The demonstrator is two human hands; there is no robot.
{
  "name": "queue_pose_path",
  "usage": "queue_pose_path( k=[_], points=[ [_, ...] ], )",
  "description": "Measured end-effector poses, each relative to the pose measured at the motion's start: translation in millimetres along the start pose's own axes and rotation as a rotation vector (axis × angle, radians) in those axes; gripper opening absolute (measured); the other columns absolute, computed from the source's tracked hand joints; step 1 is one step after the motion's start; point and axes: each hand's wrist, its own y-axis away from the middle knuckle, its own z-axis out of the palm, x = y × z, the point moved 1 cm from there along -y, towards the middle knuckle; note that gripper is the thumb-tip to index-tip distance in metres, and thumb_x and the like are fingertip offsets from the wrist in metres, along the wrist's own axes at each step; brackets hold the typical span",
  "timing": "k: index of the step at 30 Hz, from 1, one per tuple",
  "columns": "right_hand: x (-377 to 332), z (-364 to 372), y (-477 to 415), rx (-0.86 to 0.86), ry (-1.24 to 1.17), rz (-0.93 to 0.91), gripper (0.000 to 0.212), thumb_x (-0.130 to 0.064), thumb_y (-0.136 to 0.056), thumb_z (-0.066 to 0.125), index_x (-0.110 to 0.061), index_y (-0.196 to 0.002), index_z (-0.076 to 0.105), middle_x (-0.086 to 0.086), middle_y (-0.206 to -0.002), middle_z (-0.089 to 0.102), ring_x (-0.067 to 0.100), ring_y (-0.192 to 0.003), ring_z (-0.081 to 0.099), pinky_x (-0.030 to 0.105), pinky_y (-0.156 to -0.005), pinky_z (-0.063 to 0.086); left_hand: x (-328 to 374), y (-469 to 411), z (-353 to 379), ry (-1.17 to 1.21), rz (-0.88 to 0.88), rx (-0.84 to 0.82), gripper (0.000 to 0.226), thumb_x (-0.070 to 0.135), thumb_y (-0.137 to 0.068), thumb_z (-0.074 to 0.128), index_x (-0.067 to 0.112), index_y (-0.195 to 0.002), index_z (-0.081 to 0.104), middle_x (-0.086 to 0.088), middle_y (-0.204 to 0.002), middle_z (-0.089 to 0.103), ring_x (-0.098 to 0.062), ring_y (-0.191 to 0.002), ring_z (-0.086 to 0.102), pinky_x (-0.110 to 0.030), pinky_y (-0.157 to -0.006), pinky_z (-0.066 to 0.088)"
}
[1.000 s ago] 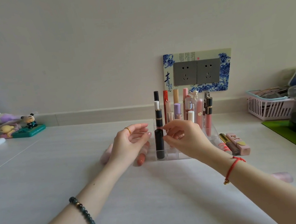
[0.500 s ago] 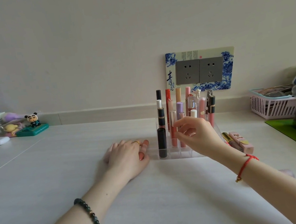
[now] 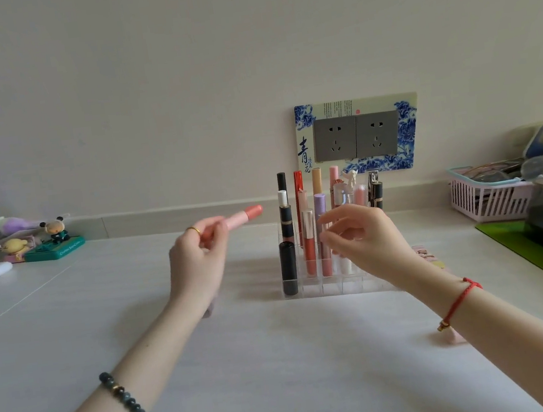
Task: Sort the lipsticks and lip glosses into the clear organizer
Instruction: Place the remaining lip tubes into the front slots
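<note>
The pink lipstick [image 3: 244, 217] is blurred, its lower end buried among the fingers [image 3: 214, 233] of the left hand [image 3: 195, 264]. Behind the fingers [image 3: 329, 218] of the right hand [image 3: 367, 238], the right cells of the clear organizer [image 3: 312, 288] and their tubes are covered. Well back from those fingers, under the forearm, a pink tube [image 3: 453, 340] shows only its tip.

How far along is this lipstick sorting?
Mostly done: many tubes stand in the clear organizer. The left hand holds a coral lipstick; the right hand hovers open. Left over: pink items beside the organizer and a pink tube by the right forearm.
</note>
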Motion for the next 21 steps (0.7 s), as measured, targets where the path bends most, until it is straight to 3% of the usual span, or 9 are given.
queue_pose_path(
  k=[3, 4, 6, 9, 14, 18, 21],
  points=[
    [-5.6, -8.2, -0.3, -0.001, -0.13, 0.006, 0.022, -0.016, -0.08, 0.065, -0.017, -0.103, 0.062, -0.001, -0.079, 0.07, 0.009, -0.066, 0.067, 0.018, -0.063, 0.056, 26.8, 7.0, 9.7, 0.222, 0.012, 0.047, 0.021, 0.025, -0.092, 0.048, 0.022, -0.086, 0.068, 0.019, -0.059, 0.06, -0.006, -0.045, 0.047, -0.021, -0.038, 0.038],
    [-7.8, -11.1, -0.3, -0.003, -0.199, 0.009, 0.022, -0.017, -0.08, 0.065, -0.017, -0.101, 0.062, -0.001, -0.077, 0.071, 0.008, -0.064, 0.067, 0.016, -0.06, 0.054, 34.3, 9.9, 17.2, 0.285, -0.003, 0.032, 0.019, 0.021, -0.092, 0.049, 0.018, -0.09, 0.069, 0.019, -0.063, 0.061, 0.001, -0.05, 0.049, -0.014, -0.045, 0.04],
    [-11.8, -17.4, -0.5, -0.01, -0.337, 0.016, 0.02, -0.022, -0.078, 0.066, -0.022, -0.097, 0.062, 0.0, -0.075, 0.073, 0.009, -0.064, 0.068, 0.016, -0.059, 0.054, 44.6, 17.4, 35.5, 0.382, -0.057, -0.068, 0.019, 0.018, -0.091, 0.051, 0.013, -0.098, 0.068, 0.013, -0.074, 0.064, 0.003, -0.06, 0.052, -0.011, -0.055, 0.044],
    [-13.5, -28.3, -1.5, 0.011, -0.486, 0.03, 0.025, -0.031, -0.072, 0.065, -0.022, -0.095, 0.064, 0.0, -0.076, 0.073, 0.012, -0.067, 0.068, 0.022, -0.063, 0.056, 54.0, 32.0, 65.3, 0.454, -0.12, -0.235, 0.018, 0.02, -0.091, 0.051, 0.021, -0.098, 0.068, 0.012, -0.081, 0.069, 0.001, -0.069, 0.057, -0.012, -0.062, 0.048],
    [-1.8, -47.4, -5.3, 0.104, -0.487, 0.07, 0.01, -0.02, -0.081, 0.064, -0.019, -0.091, 0.068, 0.002, -0.079, 0.073, 0.013, -0.069, 0.067, 0.025, -0.067, 0.058, 62.4, 42.3, 106.1, 0.475, -0.121, -0.323, 0.02, 0.018, -0.09, 0.053, 0.018, -0.106, 0.064, 0.01, -0.08, 0.066, 0.008, -0.06, 0.059, -0.006, -0.059, 0.047],
    [11.2, -57.9, -8.3, 0.12, -0.425, 0.095, 0.005, -0.019, -0.08, 0.066, -0.02, -0.085, 0.068, -0.002, -0.076, 0.073, 0.009, -0.07, 0.068, 0.02, -0.063, 0.056, 60.1, 43.5, 122.9, 0.335, -0.031, -0.378, 0.027, 0.021, -0.09, 0.054, 0.016, -0.115, 0.062, 0.006, -0.096, 0.067, -0.001, -0.089, 0.063, -0.013, -0.08, 0.049],
    [23.2, -59.8, -10.9, 0.129, -0.293, 0.107, 0.008, -0.017, -0.08, 0.066, -0.019, -0.087, 0.066, -0.001, -0.08, 0.072, 0.012, -0.074, 0.069, 0.023, -0.065, 0.057, 56.5, 44.9, 128.4, 0.272, 0.04, -0.409, 0.027, 0.011, -0.09, 0.053, 0.014, -0.116, 0.061, 0.014, -0.093, 0.065, 0.005, -0.087, 0.062, -0.006, -0.076, 0.047]
  ],
)
